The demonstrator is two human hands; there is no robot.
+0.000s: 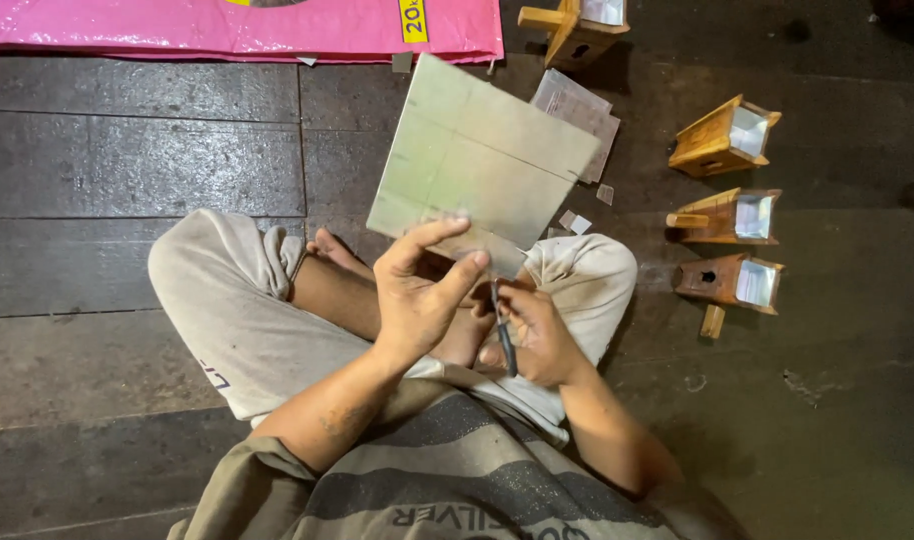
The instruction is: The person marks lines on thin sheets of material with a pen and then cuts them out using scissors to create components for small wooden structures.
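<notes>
I sit cross-legged on a dark plank floor. My left hand point(417, 290) pinches the near edge of a pale green-grey flat sheet point(482, 150), holding it up tilted away from me. My right hand point(532, 330) grips a thin dark tool point(501, 325), likely scissors or a cutter, with its tip at the sheet's lower edge. Faint ruled lines cross the sheet.
Three small wooden house-shaped boxes with shiny panels point(727, 135) point(727, 215) point(729, 282) lie on the floor to my right, a fourth point(577, 25) at the top. A pink plastic sheet point(237, 25) spans the top left. Cut scraps point(577, 105) lie behind the held sheet.
</notes>
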